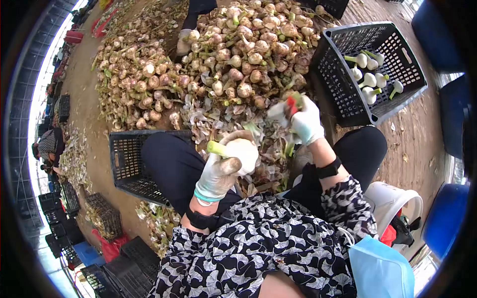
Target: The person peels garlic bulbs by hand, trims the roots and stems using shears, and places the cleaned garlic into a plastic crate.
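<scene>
My left hand [217, 175], in a white glove with a soiled thumb, is closed around a large, clean white garlic bulb [243, 155]. Its cut green stem points up to the left. To the right and a little farther forward, my gloved right hand [306, 123] is closed on a red-handled tool [292, 105]. Motion smears this hand and the tool's tip, so its exact kind does not show. Beyond both hands lies a big heap of unpeeled garlic [243, 59]. Loose papery skins [208, 116] cover the ground between my knees.
A black plastic crate [343, 82] at the upper right holds several clean garlic bulbs. Another black crate [126, 164] stands by my left knee. A white bucket [385, 198] is at my right, near blue barrels [445, 213]. Another person [49, 146] is at the far left.
</scene>
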`<action>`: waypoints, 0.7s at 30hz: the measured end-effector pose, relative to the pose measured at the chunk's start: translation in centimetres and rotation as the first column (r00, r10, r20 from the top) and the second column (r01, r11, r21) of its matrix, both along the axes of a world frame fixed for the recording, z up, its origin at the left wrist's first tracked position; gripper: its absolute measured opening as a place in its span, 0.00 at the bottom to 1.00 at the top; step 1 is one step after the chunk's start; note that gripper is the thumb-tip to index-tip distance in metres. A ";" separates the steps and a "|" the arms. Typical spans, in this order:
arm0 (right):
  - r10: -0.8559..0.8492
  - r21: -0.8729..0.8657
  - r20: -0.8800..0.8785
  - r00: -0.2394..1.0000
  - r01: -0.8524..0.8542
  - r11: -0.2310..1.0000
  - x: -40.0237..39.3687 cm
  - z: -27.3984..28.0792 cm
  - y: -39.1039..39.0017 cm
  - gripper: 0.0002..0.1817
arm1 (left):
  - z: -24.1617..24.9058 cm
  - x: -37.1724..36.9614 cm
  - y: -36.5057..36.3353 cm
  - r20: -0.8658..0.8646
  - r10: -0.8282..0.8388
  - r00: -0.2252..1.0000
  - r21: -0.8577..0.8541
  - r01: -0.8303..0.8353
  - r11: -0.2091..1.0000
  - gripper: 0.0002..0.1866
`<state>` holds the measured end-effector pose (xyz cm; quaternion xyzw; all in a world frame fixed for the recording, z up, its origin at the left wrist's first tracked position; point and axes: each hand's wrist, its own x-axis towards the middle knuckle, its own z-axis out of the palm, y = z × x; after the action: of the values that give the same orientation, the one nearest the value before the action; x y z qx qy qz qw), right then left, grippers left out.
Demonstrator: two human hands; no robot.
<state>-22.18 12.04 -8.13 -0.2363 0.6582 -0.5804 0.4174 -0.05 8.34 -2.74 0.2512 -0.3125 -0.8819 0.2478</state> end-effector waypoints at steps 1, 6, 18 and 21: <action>0.346 0.148 -0.396 0.850 -0.313 0.938 -0.4 -1.5 0.4 0.12 | -0.1 0.0 -0.1 0.037 0.003 0.999 0.003 -0.003 1.000 0.40; 0.712 0.506 -0.462 0.529 -0.502 0.701 0.3 -2.8 0.9 0.14 | -0.2 0.6 -1.5 0.266 -0.052 0.963 -0.212 0.111 0.971 0.43; 0.459 0.080 -0.119 0.880 -0.452 0.888 1.5 1.8 1.1 0.14 | -2.2 0.9 -0.8 0.405 0.221 0.887 -0.587 0.067 0.807 0.32; 0.449 0.010 -0.569 0.689 -0.540 0.841 3.5 3.1 2.2 0.16 | -2.7 1.0 -1.2 0.475 0.216 0.853 -0.668 0.189 0.720 0.33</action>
<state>-18.64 14.24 -5.05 -0.5940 0.6127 -0.4027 0.3311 0.90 7.16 -5.40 0.3710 -0.6724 -0.5956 0.2357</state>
